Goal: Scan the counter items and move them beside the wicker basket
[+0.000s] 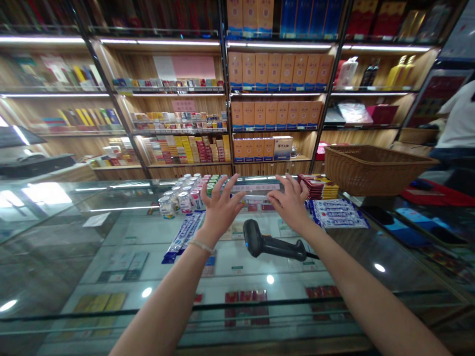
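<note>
Both hands are raised over a glass counter, fingers spread and nothing in them. My left hand is nearest to several small bottles grouped in rows and to blue-and-white packets lying to its left. My right hand is close to a stack of red and yellow packets and more blue-and-white packets on its right. Below and between the hands lies a black handheld barcode scanner, its head to the left and its cable running right, partly behind my right forearm.
A wicker basket stands at the back right of the glass counter. Shelves with orange boxes and cigarette packs rise behind. Phones lie on the counter's right side. A person in a white top is at the far right.
</note>
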